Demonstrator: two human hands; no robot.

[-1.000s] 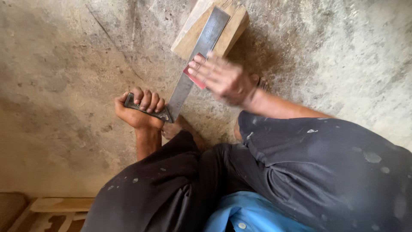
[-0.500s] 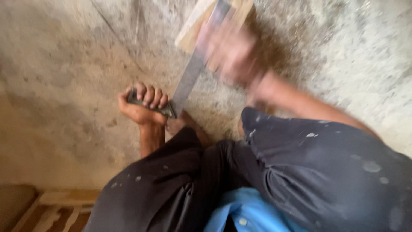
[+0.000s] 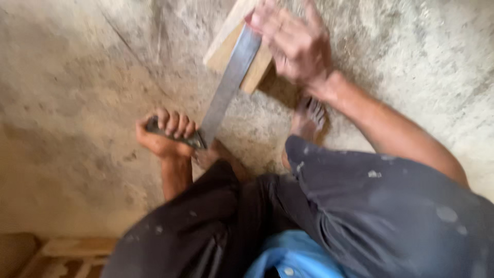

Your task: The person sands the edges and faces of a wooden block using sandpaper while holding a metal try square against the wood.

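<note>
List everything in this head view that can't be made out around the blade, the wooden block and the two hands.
- Wooden block: its far end is cut off by the top edge; the right hand covers another part.
- Blade: its tip is hidden under the right hand's fingers.
- Handle: wrapped inside the left hand, shape unclear.
- Right hand: motion-blurred, so its exact grip is unclear.
- Foot: blurred, partly behind the dark trousers.
</note>
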